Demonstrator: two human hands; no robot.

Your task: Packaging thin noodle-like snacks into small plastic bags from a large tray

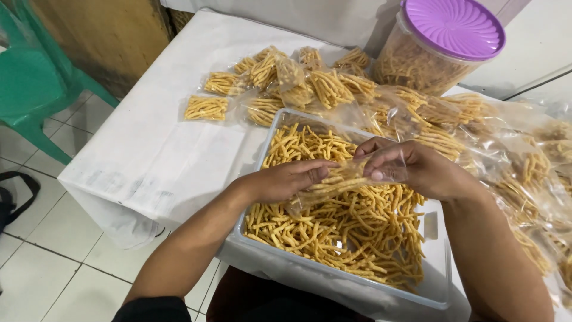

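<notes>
A clear plastic tray [438,286] full of yellow stick snacks [333,226] rests near me. Over it, my left hand [289,179] and my right hand [417,170] both grip a small clear plastic bag [336,182] partly filled with the sticks. My left fingers pinch its left end, and my right fingers hold its mouth on the right.
Several filled small snack bags [280,83] lie on the white-covered table [161,149] behind the tray, more at the right [530,179]. A clear jar with a purple lid [453,27] stands at the back. A green plastic chair [30,89] is on the tiled floor at left.
</notes>
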